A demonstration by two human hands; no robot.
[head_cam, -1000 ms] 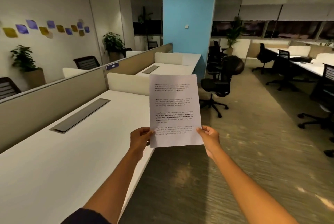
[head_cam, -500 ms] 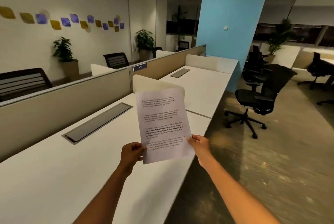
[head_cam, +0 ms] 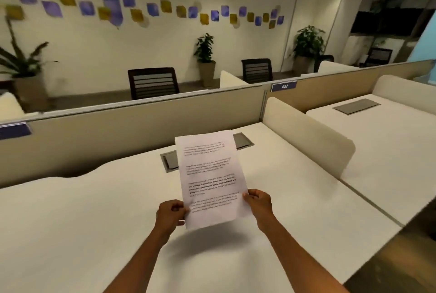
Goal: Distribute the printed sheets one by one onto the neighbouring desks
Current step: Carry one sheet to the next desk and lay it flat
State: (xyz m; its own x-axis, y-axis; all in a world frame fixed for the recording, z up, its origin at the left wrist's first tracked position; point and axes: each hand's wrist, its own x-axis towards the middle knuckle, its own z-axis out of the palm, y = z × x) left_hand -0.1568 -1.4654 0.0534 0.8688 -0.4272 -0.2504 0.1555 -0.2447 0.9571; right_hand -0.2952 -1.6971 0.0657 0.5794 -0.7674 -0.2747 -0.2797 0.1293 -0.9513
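A white printed sheet [head_cam: 211,174] with several paragraphs of text hangs tilted above the white desk [head_cam: 82,222] in front of me, casting a shadow on it. My left hand [head_cam: 171,213] pinches its lower left edge. My right hand [head_cam: 258,203] pinches its lower right edge. The sheet covers part of a grey cable hatch [head_cam: 171,160] set into the desktop. A second white desk [head_cam: 389,151] lies to the right, behind a low cream divider [head_cam: 309,132].
A beige partition [head_cam: 141,127] with a blue number tag [head_cam: 283,86] runs along the desks' far side. Black chairs [head_cam: 153,83] and potted plants [head_cam: 205,56] stand beyond it by the wall. Carpeted floor [head_cam: 401,257] shows at lower right.
The view has swung left from the aisle toward the desk. The sheet, still held in both hands, now hangs over the desktop instead of beside its edge.
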